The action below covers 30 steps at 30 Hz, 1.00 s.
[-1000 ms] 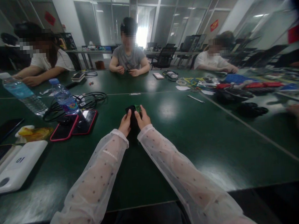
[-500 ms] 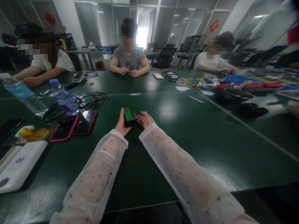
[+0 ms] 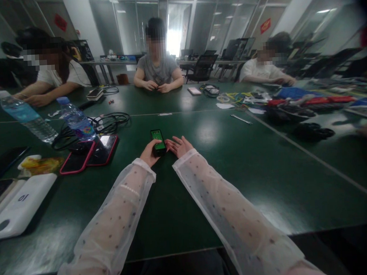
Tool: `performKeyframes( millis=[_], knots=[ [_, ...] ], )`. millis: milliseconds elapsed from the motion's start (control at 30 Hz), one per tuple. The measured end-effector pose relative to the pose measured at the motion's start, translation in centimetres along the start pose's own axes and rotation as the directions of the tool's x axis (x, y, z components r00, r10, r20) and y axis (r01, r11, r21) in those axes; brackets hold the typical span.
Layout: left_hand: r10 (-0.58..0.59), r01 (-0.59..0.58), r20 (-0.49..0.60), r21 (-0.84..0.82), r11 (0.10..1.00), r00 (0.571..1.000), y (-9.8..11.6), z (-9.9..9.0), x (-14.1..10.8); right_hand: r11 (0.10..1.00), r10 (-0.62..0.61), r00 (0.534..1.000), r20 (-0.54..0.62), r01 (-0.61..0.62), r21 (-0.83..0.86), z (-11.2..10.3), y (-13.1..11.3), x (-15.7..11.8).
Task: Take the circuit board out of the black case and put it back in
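2 sheer, dark-dotted white sleeves [image 3: 112, 223]

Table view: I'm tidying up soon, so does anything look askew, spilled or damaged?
The blue-capped bottle and pale-capped bottle both appear tilted without visible support, though lens distortion may explain it. No spill shows. The device in the left hand is too small to judge for damage.

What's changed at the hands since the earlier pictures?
The right hand opened and shifted right of the black device; fingertip contact is unclear. The left hand still holds it, green face now showing, thumb across that face. The blue-capped bottle stayed put.
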State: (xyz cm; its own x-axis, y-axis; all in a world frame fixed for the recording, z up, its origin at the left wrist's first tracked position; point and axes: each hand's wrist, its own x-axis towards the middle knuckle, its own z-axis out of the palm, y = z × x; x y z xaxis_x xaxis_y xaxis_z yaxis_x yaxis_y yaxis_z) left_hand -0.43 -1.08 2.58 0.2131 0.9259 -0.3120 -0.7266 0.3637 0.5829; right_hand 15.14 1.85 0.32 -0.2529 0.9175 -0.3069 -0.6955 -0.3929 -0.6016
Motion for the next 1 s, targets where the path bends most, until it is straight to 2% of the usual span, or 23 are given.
performKeyframes(
  millis=[267,500,733,1000],
  knots=[
    [0.016,-0.017,0.019,0.056,0.998,1.0,-0.1,-0.6,0.7,1.0,0.003,1.0,0.012,-0.003,-0.009,-0.1,0.0,-0.1],
    [0.042,-0.044,0.028,0.072,0.996,0.999,-0.1,-0.3,0.3,0.998,-0.01,1.0,0.019,0.009,0.063,-0.3,0.0,-0.1],
    [0.065,-0.059,-0.081,0.08,0.995,0.995,0.3,-0.4,0.3,0.983,-0.06,0.996,0.066,0.047,0.176,-0.8,-0.2,-0.4],
    [0.064,-0.06,-0.049,0.076,0.995,0.997,0.5,-0.8,0.5,0.982,-0.082,0.994,0.073,0.068,0.177,-1.2,0.0,0.0]
  ],
)
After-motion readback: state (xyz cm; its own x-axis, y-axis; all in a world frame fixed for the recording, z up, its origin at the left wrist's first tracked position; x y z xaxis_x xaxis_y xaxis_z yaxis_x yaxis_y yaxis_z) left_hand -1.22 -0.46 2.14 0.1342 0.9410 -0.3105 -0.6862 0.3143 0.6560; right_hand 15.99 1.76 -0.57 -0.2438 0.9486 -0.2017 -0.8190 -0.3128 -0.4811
